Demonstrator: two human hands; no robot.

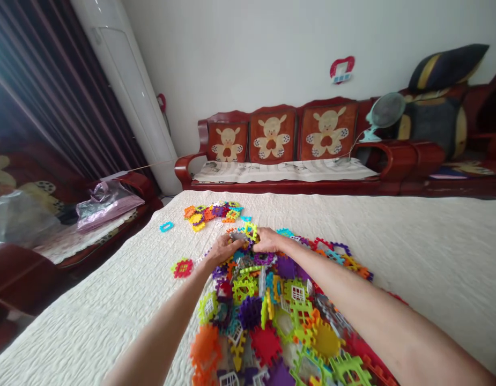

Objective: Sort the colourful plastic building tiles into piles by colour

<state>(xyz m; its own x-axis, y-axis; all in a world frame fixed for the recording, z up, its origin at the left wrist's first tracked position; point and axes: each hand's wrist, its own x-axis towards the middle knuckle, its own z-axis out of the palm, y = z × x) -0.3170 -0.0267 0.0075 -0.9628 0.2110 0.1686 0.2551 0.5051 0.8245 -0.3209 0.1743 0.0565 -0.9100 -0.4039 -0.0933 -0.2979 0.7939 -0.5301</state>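
Observation:
Both my hands work at the far end of a large heap of colourful plastic interlocking building blocks (267,300). My right hand (268,239) is closed on a lime-green interlocking block (251,231), a frame with notched edges. Just to its left, my left hand (224,250) has its thumb and fingers closed around a grey interlocking block (236,235), partly hidden by the fingers. Beneath the hands lie purple, blue and orange pieces. A red square piece (183,268) with a window grid rests to the left of my left forearm.
Past my hands, a smaller pile of blocks (211,213) lies on the cream quilted cover (424,257). One blue frame piece (166,227) sits apart at its left. Behind stand a wooden sofa (288,186) and a small fan (386,111). A plastic bag (109,201) lies at the left.

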